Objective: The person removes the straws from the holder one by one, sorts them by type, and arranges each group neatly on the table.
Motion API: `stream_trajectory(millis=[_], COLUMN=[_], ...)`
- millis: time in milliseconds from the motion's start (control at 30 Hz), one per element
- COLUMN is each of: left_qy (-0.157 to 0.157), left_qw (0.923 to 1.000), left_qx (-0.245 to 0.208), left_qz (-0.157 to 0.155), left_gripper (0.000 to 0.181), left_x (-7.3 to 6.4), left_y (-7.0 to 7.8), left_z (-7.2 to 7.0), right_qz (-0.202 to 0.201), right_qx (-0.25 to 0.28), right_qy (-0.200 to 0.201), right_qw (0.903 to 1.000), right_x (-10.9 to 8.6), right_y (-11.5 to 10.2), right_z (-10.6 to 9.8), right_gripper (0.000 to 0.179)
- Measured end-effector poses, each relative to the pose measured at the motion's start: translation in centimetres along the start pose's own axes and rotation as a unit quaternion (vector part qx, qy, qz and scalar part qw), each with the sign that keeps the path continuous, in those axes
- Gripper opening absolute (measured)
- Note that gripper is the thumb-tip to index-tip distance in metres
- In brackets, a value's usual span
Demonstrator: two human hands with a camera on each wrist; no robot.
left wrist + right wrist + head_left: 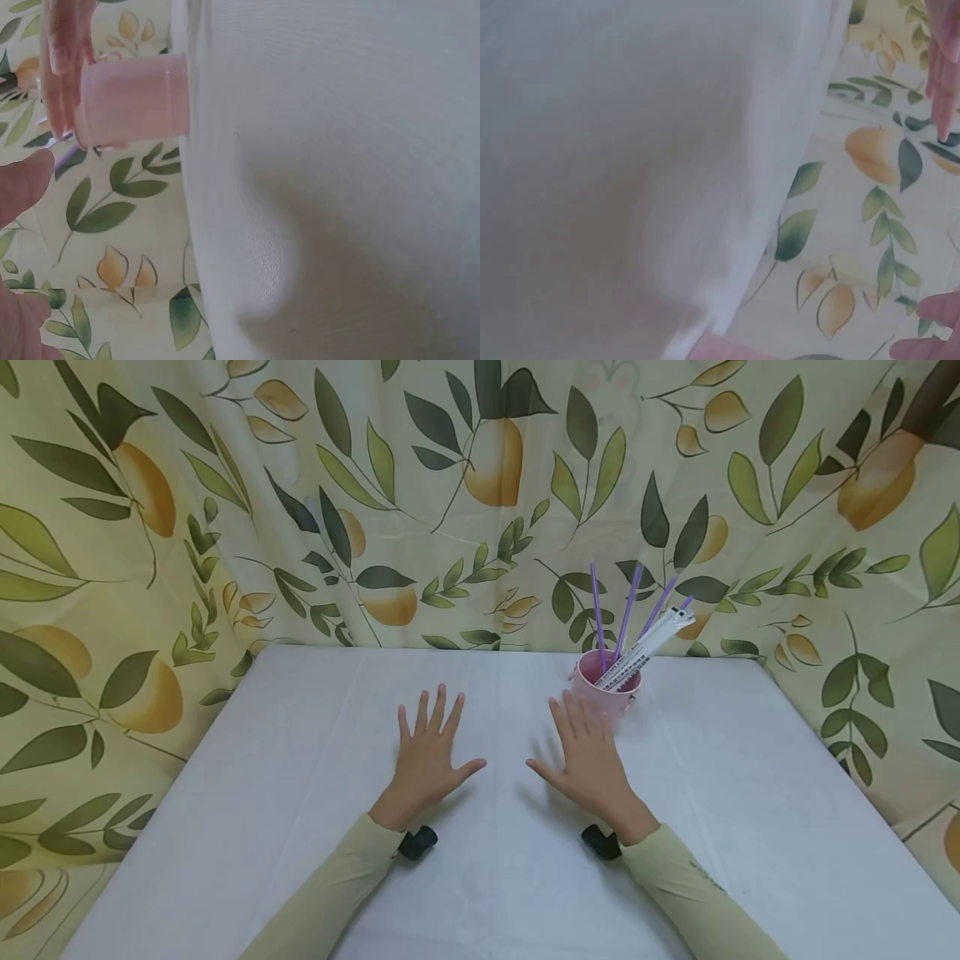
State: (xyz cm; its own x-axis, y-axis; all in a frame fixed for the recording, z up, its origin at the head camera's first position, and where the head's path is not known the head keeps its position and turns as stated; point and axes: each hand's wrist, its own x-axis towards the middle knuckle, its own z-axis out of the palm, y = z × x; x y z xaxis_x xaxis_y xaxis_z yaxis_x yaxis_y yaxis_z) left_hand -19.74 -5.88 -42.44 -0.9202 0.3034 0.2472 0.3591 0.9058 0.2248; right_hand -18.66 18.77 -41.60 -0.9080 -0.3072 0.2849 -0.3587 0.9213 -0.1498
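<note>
Both hands are spread palm down above the white table, holding nothing. My left hand point(427, 760) is left of the middle, its fingers straight and thumb out to the right. My right hand point(591, 764) mirrors it, its fingertips overlapping the front of a small pink bucket point(624, 700) in the head view. Several thin purple sticks point(628, 610) stand in the bucket, along with a long white printed wrapper point(647, 647) leaning right. From the left wrist, the bucket point(135, 101) appears sideways, standing on the table. A pink edge point(731, 349) shows low in the right wrist view.
A white cloth covers the table point(300, 827). Behind it and along both sides hangs a curtain point(465, 543) printed with leaves and yellow fruit. Each wrist carries a small black camera, one a left camera point(417, 843), the other a right camera point(602, 842).
</note>
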Motion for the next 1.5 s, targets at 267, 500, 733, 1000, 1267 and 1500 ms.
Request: stream_trajectory(millis=[267,500,733,1000,1267,1500], left_qy=[-0.003,-0.009,-0.019,-0.007,-0.02,-0.033], left_qw=[0.9999,0.9987,0.9974,0.9966,0.9955,0.9918], left_qx=[0.006,-0.014,-0.029,-0.041,-0.055,-0.1], left_qz=[0.016,0.048,0.064,0.071,0.075,0.072], left_gripper=[0.095,0.092,0.088,0.085,0.081,0.07], left_x=[0.8,1.5,2.7,4.7,7.4,10.3], left_y=[0.2,0.6,1.3,1.9,2.9,4.2], left_z=[0.6,0.5,0.4,-0.1,-1.0,-1.6], right_qz=[0.009,-0.013,-0.041,-0.02,0.017,0.076], right_qx=[-0.01,-0.003,0.023,0.018,0.008,0.017], right_qy=[0.016,0.097,0.18,0.197,0.189,0.18], right_qw=[0.9998,0.9951,0.9825,0.9801,0.9817,0.9806], right_x=[-0.3,-0.7,-1.2,-1.8,-2.1,-1.9], right_y=[1.7,3.0,3.8,5.1,6.6,8.0], right_z=[-0.4,-0.6,-1.4,-2.8,-3.9,-3.9], right_gripper=[0.092,0.088,0.08,0.08,0.08,0.076])
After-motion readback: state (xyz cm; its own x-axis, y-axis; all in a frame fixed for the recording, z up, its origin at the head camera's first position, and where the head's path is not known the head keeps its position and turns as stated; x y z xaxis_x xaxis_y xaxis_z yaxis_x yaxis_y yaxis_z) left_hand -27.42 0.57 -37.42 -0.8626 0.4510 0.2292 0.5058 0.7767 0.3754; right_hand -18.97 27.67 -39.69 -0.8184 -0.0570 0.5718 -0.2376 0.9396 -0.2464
